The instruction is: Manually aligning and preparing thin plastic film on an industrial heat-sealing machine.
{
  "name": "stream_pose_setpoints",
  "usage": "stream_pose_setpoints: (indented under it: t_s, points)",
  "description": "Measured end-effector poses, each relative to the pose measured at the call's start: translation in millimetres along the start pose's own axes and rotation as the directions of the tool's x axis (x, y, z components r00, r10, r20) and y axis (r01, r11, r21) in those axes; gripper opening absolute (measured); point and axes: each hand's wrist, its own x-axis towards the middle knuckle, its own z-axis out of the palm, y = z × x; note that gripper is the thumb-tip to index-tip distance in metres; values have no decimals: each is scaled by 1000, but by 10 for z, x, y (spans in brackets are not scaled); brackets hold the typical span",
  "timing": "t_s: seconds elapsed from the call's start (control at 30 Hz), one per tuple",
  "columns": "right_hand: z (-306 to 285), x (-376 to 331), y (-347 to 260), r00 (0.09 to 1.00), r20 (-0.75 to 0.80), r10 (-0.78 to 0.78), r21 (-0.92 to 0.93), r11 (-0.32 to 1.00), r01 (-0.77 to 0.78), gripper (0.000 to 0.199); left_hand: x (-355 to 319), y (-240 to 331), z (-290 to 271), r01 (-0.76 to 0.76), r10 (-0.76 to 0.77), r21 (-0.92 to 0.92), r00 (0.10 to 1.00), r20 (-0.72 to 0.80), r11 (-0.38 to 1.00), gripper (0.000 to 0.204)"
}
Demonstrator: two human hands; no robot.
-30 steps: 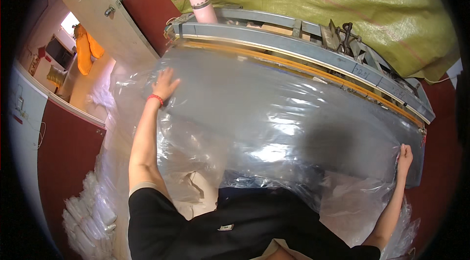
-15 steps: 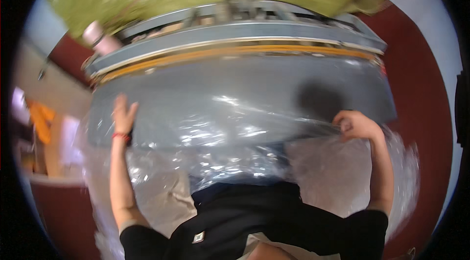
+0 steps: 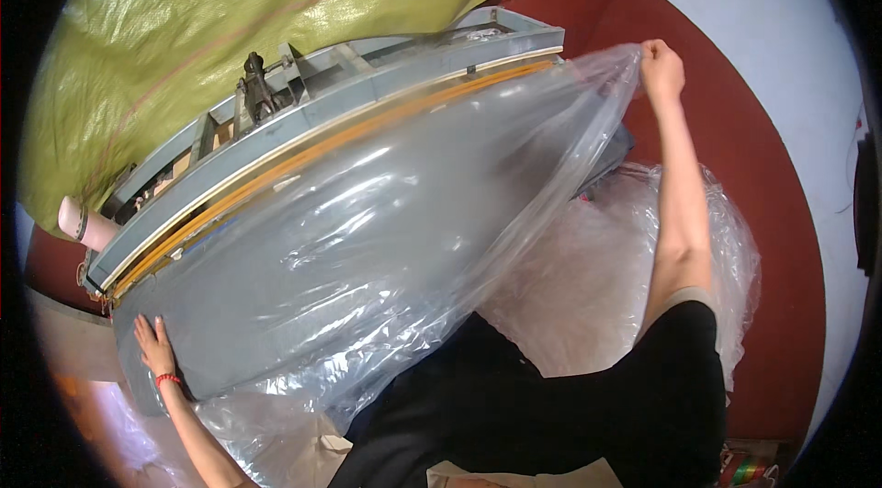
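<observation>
Clear plastic film point(image 3: 386, 203) lies over a long grey work surface point(image 3: 147, 304). My right hand point(image 3: 661, 73) is closed on the film's far right corner, lifting it so the film rises in a peak with long folds. At the left end, my left hand point(image 3: 154, 347) presses on the film with its fingers spread. Along the far side of the surface runs a long grey metal frame point(image 3: 344, 100) with an orange strip point(image 3: 395, 122) on its near edge.
Behind the frame hangs a shiny yellow-green woven sheet point(image 3: 230, 10). A pink cylinder point(image 3: 87, 221) sits at the frame's left end. More crumpled clear film point(image 3: 588, 277) is heaped at the near right. Dark red floor point(image 3: 781, 286) and a pale wall point(image 3: 735, 10) are at the right.
My right hand has moved far and up, drawing the film's corner with it. My left hand stays spread on the left end. The view has turned, so the frame now slants.
</observation>
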Motion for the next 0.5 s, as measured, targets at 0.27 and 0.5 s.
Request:
stream_pose_setpoints:
  t_s: [0.27,0.5]
  points:
    - [579,-1708,-856,799,314,-512,283,854,436,41,348,-847,-19,132,-133,26,991,31,991,61]
    - [987,-1649,-92,840,543,-7,-65,997,51,66,790,-2268,488,-62,49,-235,997,-64,970,54]
